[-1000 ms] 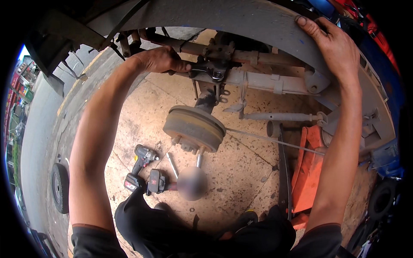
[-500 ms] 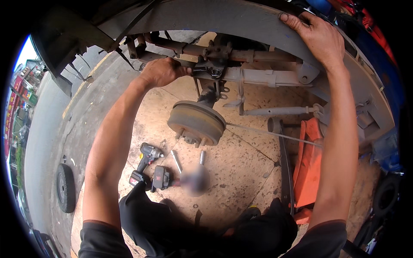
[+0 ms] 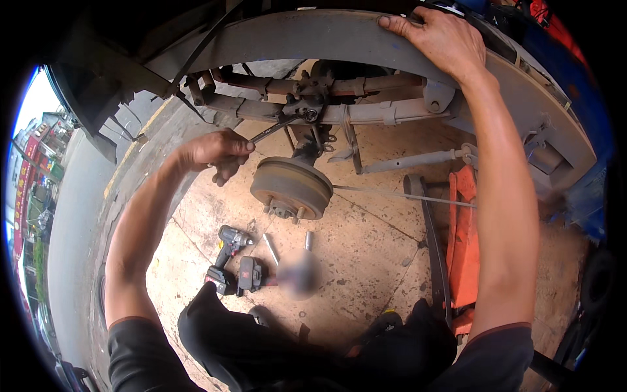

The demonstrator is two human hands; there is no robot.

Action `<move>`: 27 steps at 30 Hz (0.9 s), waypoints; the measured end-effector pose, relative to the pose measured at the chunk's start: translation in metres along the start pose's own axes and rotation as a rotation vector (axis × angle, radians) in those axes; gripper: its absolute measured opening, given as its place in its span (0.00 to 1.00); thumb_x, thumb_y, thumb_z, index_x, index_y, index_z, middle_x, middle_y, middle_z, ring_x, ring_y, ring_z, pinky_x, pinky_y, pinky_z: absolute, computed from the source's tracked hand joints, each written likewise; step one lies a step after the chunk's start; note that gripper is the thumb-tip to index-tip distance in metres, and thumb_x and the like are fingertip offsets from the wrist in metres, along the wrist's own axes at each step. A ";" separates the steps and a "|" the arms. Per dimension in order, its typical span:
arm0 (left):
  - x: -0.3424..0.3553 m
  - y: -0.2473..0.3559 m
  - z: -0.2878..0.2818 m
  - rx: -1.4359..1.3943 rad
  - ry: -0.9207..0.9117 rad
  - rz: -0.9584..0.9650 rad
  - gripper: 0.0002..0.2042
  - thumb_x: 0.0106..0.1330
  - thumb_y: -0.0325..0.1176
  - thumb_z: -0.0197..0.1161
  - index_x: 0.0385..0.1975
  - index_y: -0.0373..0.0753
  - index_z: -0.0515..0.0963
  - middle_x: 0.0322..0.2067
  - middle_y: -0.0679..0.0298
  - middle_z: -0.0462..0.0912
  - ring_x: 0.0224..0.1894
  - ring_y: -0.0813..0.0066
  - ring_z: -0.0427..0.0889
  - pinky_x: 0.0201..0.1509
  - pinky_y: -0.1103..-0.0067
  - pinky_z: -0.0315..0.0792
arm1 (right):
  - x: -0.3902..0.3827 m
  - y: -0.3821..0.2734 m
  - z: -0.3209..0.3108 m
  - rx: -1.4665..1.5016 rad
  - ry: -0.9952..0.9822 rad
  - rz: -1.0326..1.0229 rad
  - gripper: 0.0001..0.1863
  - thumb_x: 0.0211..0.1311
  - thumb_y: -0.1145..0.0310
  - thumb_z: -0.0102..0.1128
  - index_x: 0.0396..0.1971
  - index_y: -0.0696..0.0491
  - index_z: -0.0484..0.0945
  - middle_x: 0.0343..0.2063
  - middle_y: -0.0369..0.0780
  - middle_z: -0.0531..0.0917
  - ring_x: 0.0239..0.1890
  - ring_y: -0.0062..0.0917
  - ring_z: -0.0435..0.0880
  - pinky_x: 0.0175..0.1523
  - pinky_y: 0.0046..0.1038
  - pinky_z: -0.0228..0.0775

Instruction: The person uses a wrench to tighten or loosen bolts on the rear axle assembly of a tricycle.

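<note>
My left hand (image 3: 215,151) grips the end of a slim wrench (image 3: 274,128); the wrench's far end sits on a nut (image 3: 311,115) at the leaf spring (image 3: 366,111) above the axle. My right hand (image 3: 439,39) lies flat on the grey wheel arch (image 3: 307,32) of the vehicle, fingers spread over its rim. A rusty brake drum (image 3: 292,187) with bare wheel studs hangs below the spring, just right of my left hand.
On the dirt floor lie a cordless impact wrench (image 3: 225,258), a battery pack (image 3: 250,272) and two sockets (image 3: 271,248). An orange floor jack (image 3: 460,242) stands at the right under the vehicle. My dark-trousered knees (image 3: 261,346) fill the lower middle. A street shows far left.
My left hand has pulled down and left, away from the spring, swinging the wrench handle with it. My right hand stays on the wheel arch.
</note>
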State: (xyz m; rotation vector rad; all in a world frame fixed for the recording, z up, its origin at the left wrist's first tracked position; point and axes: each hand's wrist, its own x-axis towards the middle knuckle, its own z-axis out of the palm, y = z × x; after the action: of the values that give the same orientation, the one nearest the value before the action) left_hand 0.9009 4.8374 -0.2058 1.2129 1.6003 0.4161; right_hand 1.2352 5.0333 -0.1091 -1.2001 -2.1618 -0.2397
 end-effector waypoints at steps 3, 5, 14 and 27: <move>0.003 -0.020 0.013 -0.433 -0.018 0.095 0.16 0.70 0.40 0.56 0.27 0.32 0.73 0.09 0.66 0.65 0.07 0.77 0.64 0.09 0.81 0.58 | -0.003 0.000 0.003 -0.017 0.013 -0.015 0.38 0.53 0.31 0.53 0.34 0.56 0.85 0.33 0.50 0.85 0.43 0.44 0.83 0.50 0.42 0.72; 0.003 -0.015 0.035 -0.547 0.032 0.007 0.14 0.70 0.38 0.56 0.28 0.33 0.73 0.10 0.67 0.65 0.07 0.80 0.61 0.08 0.83 0.54 | -0.002 0.004 0.007 -0.042 0.026 -0.001 0.37 0.53 0.31 0.54 0.33 0.57 0.85 0.33 0.50 0.85 0.43 0.44 0.83 0.49 0.42 0.72; 0.031 0.079 0.202 -1.235 0.471 -0.023 0.08 0.71 0.36 0.47 0.32 0.40 0.69 0.16 0.69 0.64 0.14 0.78 0.62 0.15 0.81 0.56 | -0.006 -0.005 0.010 -0.022 0.111 0.002 0.38 0.51 0.32 0.58 0.31 0.59 0.84 0.32 0.50 0.85 0.41 0.44 0.84 0.49 0.40 0.73; 0.136 0.129 0.268 -1.280 0.751 0.621 0.08 0.73 0.37 0.55 0.36 0.40 0.68 0.21 0.71 0.70 0.21 0.85 0.68 0.23 0.85 0.65 | 0.007 0.022 0.025 -0.087 -0.003 0.001 0.50 0.49 0.20 0.46 0.53 0.53 0.79 0.36 0.48 0.86 0.46 0.41 0.83 0.50 0.39 0.73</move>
State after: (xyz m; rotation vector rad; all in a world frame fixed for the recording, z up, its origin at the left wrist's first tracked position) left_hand 1.2036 4.9305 -0.2864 0.4615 1.0148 2.0895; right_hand 1.2392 5.0611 -0.1275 -1.2509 -2.1725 -0.3350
